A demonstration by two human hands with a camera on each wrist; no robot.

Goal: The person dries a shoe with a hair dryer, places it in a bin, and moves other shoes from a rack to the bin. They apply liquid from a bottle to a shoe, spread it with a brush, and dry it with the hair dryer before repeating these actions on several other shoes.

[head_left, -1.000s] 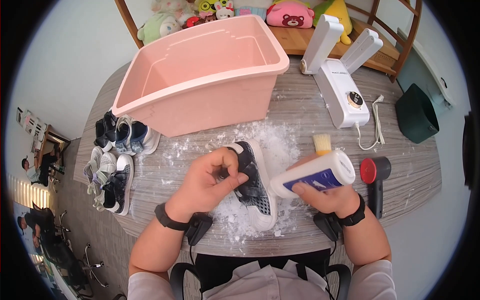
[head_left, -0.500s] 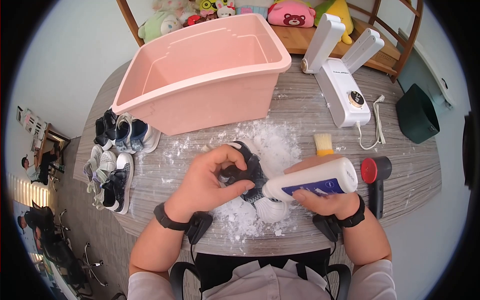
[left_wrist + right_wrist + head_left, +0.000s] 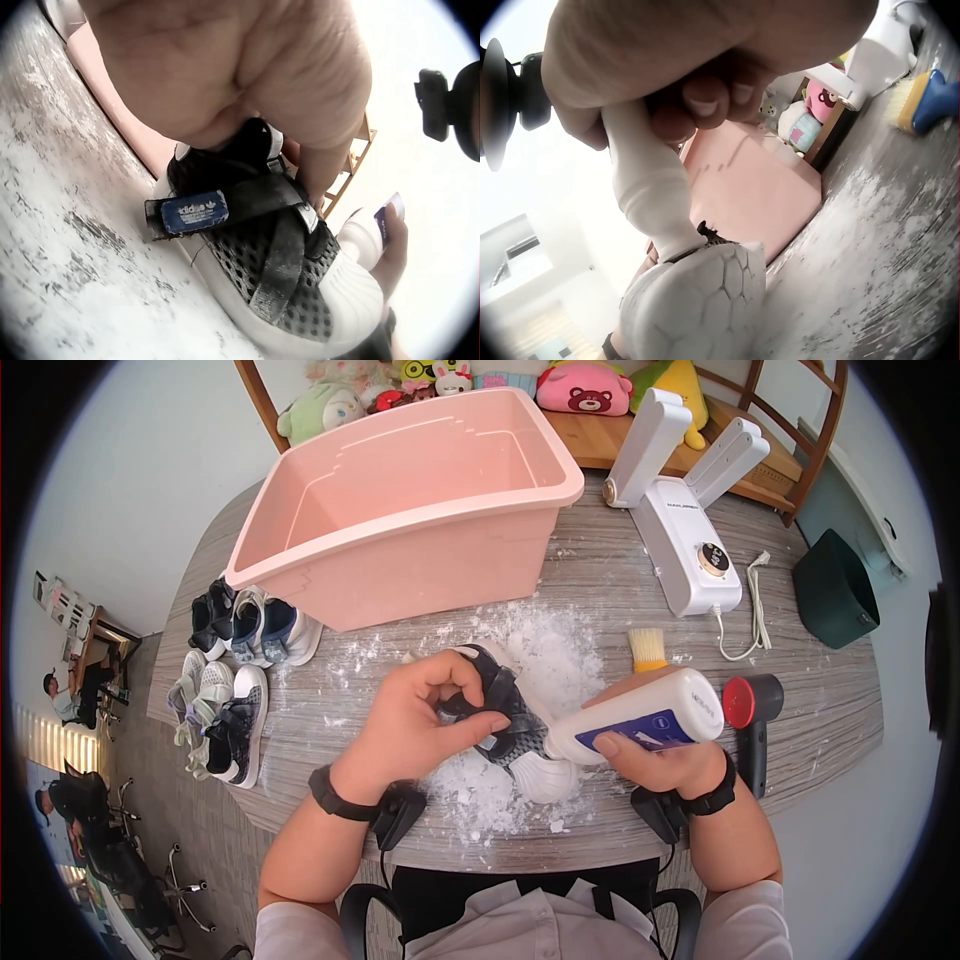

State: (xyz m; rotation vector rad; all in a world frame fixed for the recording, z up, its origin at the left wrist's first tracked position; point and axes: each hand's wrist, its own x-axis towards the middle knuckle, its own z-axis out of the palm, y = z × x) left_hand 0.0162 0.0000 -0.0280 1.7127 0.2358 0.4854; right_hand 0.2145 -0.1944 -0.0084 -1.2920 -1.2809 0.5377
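Observation:
My left hand (image 3: 415,715) grips a black mesh shoe (image 3: 545,775) by its ankle opening, fingers partly hidden inside it. The shoe has a white rubber toe and sole, and stands tilted over the powder. In the left wrist view, crossed black straps and a blue-patched strap end (image 3: 195,212) show on its upper (image 3: 307,307). My right hand (image 3: 655,765) holds a white squeeze bottle (image 3: 700,700) with a blue label, tipped toward the shoe. In the right wrist view the bottle's narrow neck (image 3: 656,202) meets the shoe just behind the toe cap (image 3: 705,300).
White powder (image 3: 545,645) is scattered over the wooden table. A pink bin (image 3: 420,570) stands behind, several shoes (image 3: 235,725) at the left. To the right are a brush (image 3: 646,648), a white shoe dryer (image 3: 685,550), a black-and-red hair dryer (image 3: 752,705) and a dark green bin (image 3: 838,590).
The shoe has been turned and tilted in my left hand, its toe swinging rightward and up. My right hand has shifted slightly right with the bottle.

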